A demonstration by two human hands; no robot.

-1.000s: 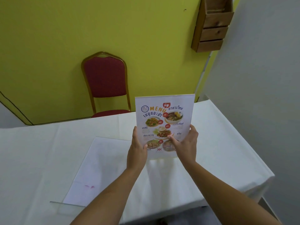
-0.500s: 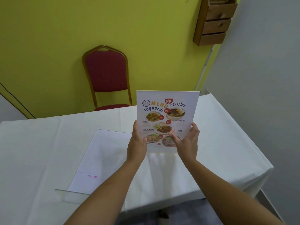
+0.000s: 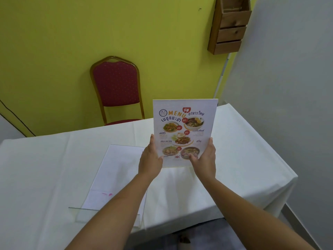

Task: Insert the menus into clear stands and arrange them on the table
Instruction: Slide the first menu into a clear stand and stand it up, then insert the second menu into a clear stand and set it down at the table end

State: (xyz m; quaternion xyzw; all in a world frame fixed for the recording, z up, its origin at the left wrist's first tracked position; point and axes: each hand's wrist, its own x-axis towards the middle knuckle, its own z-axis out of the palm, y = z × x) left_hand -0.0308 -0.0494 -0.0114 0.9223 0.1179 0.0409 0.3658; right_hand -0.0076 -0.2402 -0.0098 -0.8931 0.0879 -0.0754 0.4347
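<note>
A printed menu (image 3: 183, 127) with food photos and the word MENU is held upright above the white table (image 3: 243, 159). My left hand (image 3: 150, 159) grips its lower left edge and my right hand (image 3: 205, 159) grips its lower right corner. I cannot tell whether the menu sits inside a clear stand. To the left, a clear stand (image 3: 115, 179) lies flat on the tablecloth with a white sheet inside it, its base lip toward the near table edge.
A red padded chair (image 3: 116, 87) with a gold frame stands behind the table against the yellow wall. A wooden rack (image 3: 228, 27) hangs on the wall at upper right. A grey wall closes the right side; the table's right edge drops off near it.
The menu and both hands have risen slightly and the menu stands straighter. My right hand has slid to the menu's lower right edge. The flat stand has not moved.
</note>
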